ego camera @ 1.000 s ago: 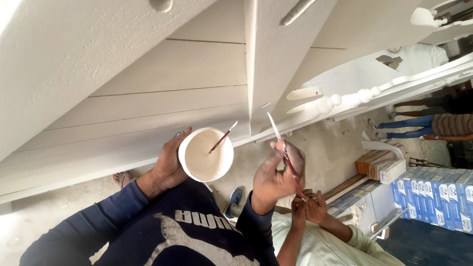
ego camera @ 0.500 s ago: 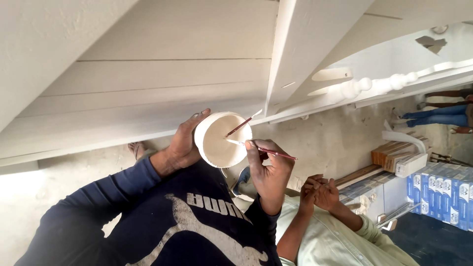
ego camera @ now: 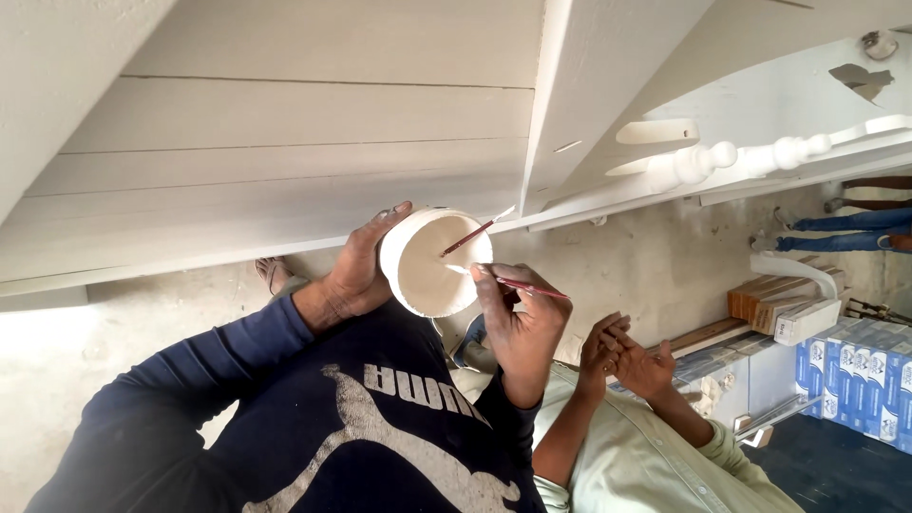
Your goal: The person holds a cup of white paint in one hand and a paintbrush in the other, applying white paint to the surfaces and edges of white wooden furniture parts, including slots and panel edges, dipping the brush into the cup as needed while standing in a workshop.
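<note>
My left hand (ego camera: 353, 274) grips the side of a round white cup of off-white paint (ego camera: 429, 266), held up in front of my chest. In my right hand (ego camera: 518, 323) is a thin red-handled brush (ego camera: 528, 285) whose tip dips into the paint at the cup's right rim. A second thin brush (ego camera: 467, 237) leans inside the cup, its handle sticking out past the upper rim. Both my sleeves are dark blue. Just above the cup runs the edge of a white-painted wooden panel (ego camera: 285, 161).
The white furniture piece has a vertical board (ego camera: 570, 85) and a turned spindle rail (ego camera: 750, 157). Another person in a pale green shirt sits at lower right with hands clasped (ego camera: 627, 359). Wooden blocks (ego camera: 774, 304) and blue boxes (ego camera: 855, 375) are stacked on the right, over a concrete floor (ego camera: 617, 256).
My right hand has come down from the white wood and brought the brush tip into the cup. The cup has shifted slightly right in view.
</note>
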